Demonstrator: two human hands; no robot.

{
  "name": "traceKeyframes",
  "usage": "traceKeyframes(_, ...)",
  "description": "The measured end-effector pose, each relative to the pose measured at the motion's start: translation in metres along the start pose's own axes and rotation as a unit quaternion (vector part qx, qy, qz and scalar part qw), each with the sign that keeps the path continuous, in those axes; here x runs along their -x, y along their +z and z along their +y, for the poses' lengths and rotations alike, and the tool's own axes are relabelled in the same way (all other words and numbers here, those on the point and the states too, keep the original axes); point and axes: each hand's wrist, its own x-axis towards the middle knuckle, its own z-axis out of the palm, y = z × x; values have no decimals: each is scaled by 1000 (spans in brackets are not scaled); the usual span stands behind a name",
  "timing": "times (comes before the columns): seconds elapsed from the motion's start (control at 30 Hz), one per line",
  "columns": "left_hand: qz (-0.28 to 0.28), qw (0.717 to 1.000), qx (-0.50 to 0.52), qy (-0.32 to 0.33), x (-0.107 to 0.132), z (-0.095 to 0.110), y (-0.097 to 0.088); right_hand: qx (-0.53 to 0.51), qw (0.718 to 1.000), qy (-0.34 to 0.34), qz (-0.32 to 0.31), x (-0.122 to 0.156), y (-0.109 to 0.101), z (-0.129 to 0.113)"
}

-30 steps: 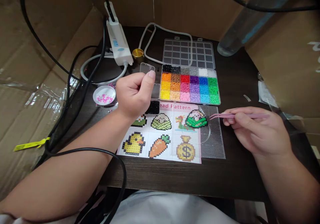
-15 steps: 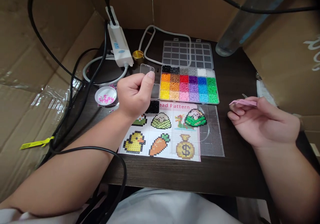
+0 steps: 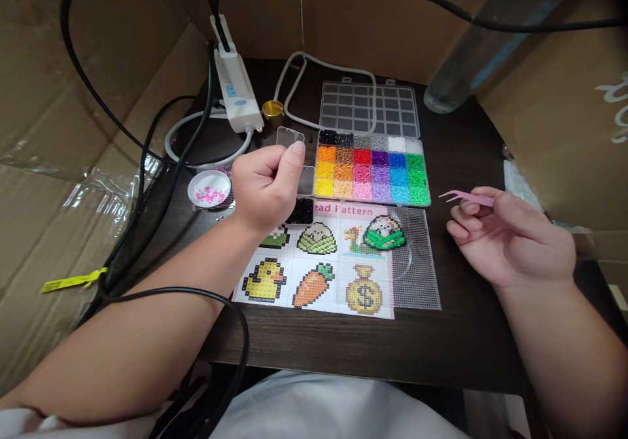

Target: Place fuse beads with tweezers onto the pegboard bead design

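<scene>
My right hand, palm up, holds pink bent-tip tweezers right of the pegboard, tips apart and pointing left. My left hand is closed, thumb pressed on the curled index finger; whatever it may hold is hidden. Beside it are a small box of black beads and a clear plastic lid, both partly covered. A bead rice ball in green, white and black lies on the clear pegboard. Under the board is a printed pattern sheet with a duck, a carrot and a money bag.
A divided box of coloured beads stands open behind the sheet, its lid laid back. At left are a white dish of pink beads, a power strip and black cables. A gold cup stands behind my left hand.
My right hand has turned slightly and shifted a little left, so the tweezers' two tips now show clearly. My left hand keeps its closed pose.
</scene>
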Motion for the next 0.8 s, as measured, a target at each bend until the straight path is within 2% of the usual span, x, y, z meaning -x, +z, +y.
traceKeyframes(0.37,-2,1000,0,2,0,0,-3,43,996,-77,19,-3,10,4)
traceKeyframes(0.8,4,1000,-16,-6,-1,-2,-3,33,996,-58,55,-4,11,3)
